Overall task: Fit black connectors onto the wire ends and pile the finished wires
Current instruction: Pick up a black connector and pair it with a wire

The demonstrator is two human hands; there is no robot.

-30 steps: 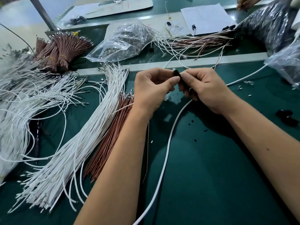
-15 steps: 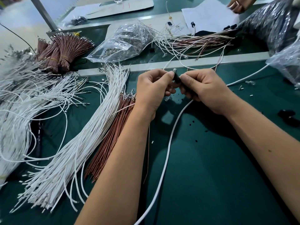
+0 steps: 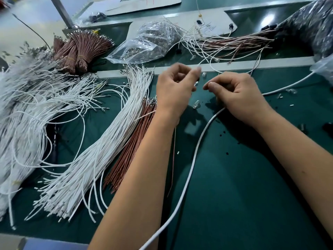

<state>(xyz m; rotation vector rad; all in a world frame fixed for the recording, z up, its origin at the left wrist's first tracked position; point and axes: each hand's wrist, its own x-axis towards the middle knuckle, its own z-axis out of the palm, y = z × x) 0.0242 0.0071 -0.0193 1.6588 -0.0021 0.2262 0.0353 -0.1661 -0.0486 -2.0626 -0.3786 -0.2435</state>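
My left hand (image 3: 175, 89) and my right hand (image 3: 236, 94) hover apart over the green mat (image 3: 243, 186), both with fingers curled. The left thumb and forefinger pinch together near a thin white wire end (image 3: 199, 65). A thin brown wire (image 3: 173, 159) trails down from under my left wrist. My right thumb presses on its forefinger; what it holds is hidden. No black connector shows between the hands. Loose white wires (image 3: 108, 150) and brown wires (image 3: 129, 150) lie left of my left arm. Wires with black connectors lie piled (image 3: 234, 40) at the back.
A thick white cable (image 3: 194, 156) runs under my right hand across the mat. A clear bag (image 3: 149, 42) and tied brown bundles (image 3: 81, 49) sit at the back left, tangled white wires (image 3: 36, 96) far left. A dark bag (image 3: 315, 24) is at the back right, black connectors (image 3: 328, 127) at the right edge.
My hands were together, pinching a black connector between them. Now they have pulled apart and the connector is out of sight. The other person's hand at the top right has left view.
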